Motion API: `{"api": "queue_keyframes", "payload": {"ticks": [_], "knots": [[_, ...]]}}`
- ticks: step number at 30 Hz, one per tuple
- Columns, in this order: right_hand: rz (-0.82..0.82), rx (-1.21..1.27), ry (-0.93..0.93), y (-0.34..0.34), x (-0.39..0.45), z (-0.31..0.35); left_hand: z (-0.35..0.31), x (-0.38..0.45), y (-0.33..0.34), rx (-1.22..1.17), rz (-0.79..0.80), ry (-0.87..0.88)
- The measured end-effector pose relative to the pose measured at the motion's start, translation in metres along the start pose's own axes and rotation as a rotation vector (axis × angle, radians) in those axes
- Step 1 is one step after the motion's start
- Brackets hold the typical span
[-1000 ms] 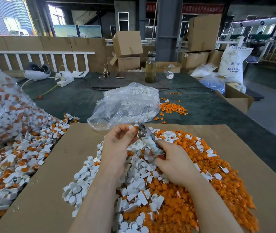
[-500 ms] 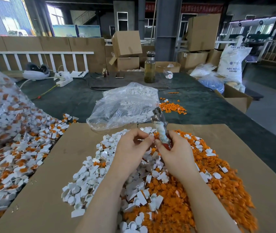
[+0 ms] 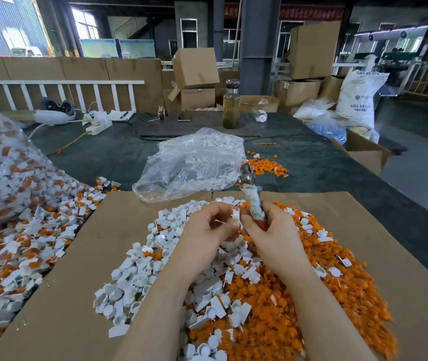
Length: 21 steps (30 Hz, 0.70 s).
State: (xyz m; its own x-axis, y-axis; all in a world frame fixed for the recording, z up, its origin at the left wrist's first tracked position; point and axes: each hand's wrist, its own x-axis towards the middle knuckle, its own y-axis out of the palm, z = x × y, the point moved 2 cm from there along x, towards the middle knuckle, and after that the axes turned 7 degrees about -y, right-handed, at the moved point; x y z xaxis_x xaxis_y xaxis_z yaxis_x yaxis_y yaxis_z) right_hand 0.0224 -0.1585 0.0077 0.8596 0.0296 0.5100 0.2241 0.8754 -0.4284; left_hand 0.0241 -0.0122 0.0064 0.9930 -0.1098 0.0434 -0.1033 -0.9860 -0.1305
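My left hand [image 3: 205,230] and my right hand [image 3: 273,235] meet above a heap on a cardboard sheet [image 3: 82,269]. Between the fingertips of both hands sits a small white plastic part [image 3: 236,216]. My right hand also grips a small metal-headed tool with a wrapped handle [image 3: 250,196], which points up and away from me. Under the hands lie white plastic parts [image 3: 140,269] on the left and orange plastic pieces [image 3: 338,282] on the right.
A pile of white-and-orange assembled parts [image 3: 12,230] spills from a clear bag at left. A crumpled clear bag of white parts [image 3: 192,162] lies beyond the cardboard, with loose orange pieces [image 3: 265,168] beside it. A glass bottle [image 3: 231,105], cardboard boxes and a power strip stand further back.
The tool has swung from tilted left to pointing up and away. Both hands have come together, and a white part now sits between their fingertips.
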Motion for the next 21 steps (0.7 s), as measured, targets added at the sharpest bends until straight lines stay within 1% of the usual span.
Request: {"api": "queue_keyframes", "payload": {"ticks": [4, 8, 10, 13, 15, 18, 21], "knots": [[-0.016, 0.023, 0.008, 0.000, 0.000, -0.002, 0.002, 0.002, 0.002, 0.045, 0.019, 0.020], [-0.004, 0.046, -0.002, -0.001, -0.001, 0.000, 0.004, -0.001, 0.007, 0.283, 0.026, 0.147], [0.029, 0.050, -0.031, 0.001, -0.001, 0.003, 0.004, -0.004, 0.007, 0.355, -0.012, 0.206], [0.062, 0.053, -0.039, 0.005, -0.001, 0.004, 0.002, -0.004, 0.004, 0.466, -0.149, 0.264], [0.060, 0.058, -0.036, 0.006, -0.001, 0.004, 0.000, -0.002, 0.005, 0.431, -0.203, 0.217], [0.039, 0.089, -0.031, 0.006, -0.001, 0.006, 0.001, 0.000, 0.010, 0.279, -0.222, 0.102], [0.018, 0.098, -0.039, 0.008, -0.002, 0.007, 0.000, 0.003, 0.010, 0.185, -0.229, 0.027]]}}
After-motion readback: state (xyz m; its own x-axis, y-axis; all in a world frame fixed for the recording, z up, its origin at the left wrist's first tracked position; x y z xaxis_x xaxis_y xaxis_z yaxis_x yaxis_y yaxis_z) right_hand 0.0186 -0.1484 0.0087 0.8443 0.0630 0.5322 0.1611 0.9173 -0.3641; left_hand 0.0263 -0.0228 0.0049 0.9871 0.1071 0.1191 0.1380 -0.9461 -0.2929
